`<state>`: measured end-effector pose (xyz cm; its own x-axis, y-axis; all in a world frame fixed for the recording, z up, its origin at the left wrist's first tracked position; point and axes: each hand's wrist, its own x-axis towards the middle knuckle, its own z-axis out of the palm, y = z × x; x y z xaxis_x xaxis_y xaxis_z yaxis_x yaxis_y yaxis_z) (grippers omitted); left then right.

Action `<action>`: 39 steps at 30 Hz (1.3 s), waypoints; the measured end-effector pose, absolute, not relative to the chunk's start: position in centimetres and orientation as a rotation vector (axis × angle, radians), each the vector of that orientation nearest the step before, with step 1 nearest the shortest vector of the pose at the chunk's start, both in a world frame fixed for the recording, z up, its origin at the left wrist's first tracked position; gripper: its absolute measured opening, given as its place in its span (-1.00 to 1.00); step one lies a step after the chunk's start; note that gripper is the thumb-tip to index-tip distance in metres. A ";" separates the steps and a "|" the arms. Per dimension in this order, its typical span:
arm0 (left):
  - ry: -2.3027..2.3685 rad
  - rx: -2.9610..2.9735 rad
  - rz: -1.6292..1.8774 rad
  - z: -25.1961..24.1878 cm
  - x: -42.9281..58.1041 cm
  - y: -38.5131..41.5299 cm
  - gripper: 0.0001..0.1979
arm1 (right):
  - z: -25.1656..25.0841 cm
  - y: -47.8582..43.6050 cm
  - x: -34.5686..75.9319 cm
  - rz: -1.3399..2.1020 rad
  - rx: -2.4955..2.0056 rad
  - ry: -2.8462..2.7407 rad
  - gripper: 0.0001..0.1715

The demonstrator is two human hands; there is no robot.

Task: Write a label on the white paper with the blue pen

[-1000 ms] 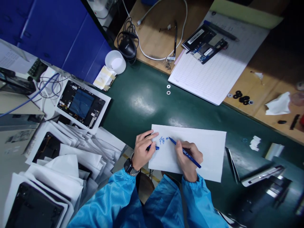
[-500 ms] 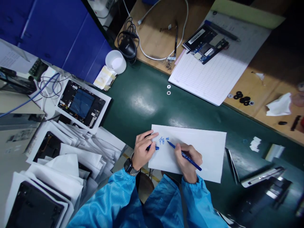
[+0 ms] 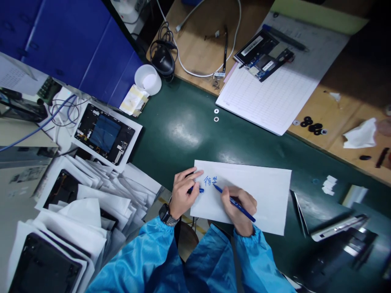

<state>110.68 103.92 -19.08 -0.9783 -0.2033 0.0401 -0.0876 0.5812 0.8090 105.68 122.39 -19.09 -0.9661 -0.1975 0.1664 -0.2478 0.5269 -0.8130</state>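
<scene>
Head camera, looking down at a green bench (image 3: 183, 134). The right hand (image 3: 240, 209) grips a blue pen (image 3: 233, 202), its tip on a white sheet of paper (image 3: 262, 191) lying at the bench's near edge. The left hand (image 3: 183, 195) steadies the sheet's left edge, fingers curled around a small blue pen cap (image 3: 198, 189). Blue handwriting (image 3: 210, 181) shows one finished character and a second partly drawn; most of the sheet is blank. Compared with a second ago, the second character has more strokes and the pen tip sits slightly lower and further left.
</scene>
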 end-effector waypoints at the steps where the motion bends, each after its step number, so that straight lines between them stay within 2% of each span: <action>1: -2.679 0.244 -1.359 -19.1 110.6 103.9 -0.78 | -19.1 122.4 105.6 1.471 0.446 -2.689 -0.78; 14: -2.681 0.257 -1.345 -19.0 110.7 104.0 -0.76 | -19.5 122.6 105.9 1.456 0.316 -2.663 -0.74; 20: -2.681 0.256 -1.348 -19.1 110.7 104.0 -0.77 | -19.9 123.1 106.5 1.333 0.203 -2.675 -0.75; 24: -2.673 0.253 -1.341 -19.0 110.7 104.0 -0.75 | -19.9 122.8 106.5 1.518 0.136 -2.627 -0.74; 27: -2.669 0.259 -1.338 -19.0 110.7 104.1 -0.74 | -19.3 122.5 105.7 1.782 -0.261 -2.478 -0.72; 29: -2.671 0.259 -1.337 -19.0 110.6 104.1 -0.74 | -18.6 122.7 104.9 1.910 -0.404 -2.426 -0.80; 33: -2.678 0.256 -1.331 -19.0 110.6 104.1 -0.73 | -17.3 124.4 104.0 1.880 -0.175 -2.607 -0.85; 36: -2.678 0.257 -1.319 -19.0 110.6 104.1 -0.72 | -17.3 125.5 104.3 1.844 -0.160 -2.706 -0.87; 39: -2.673 0.257 -1.317 -19.1 110.7 104.1 -0.73 | -17.9 125.5 104.7 1.861 -0.138 -2.707 -0.73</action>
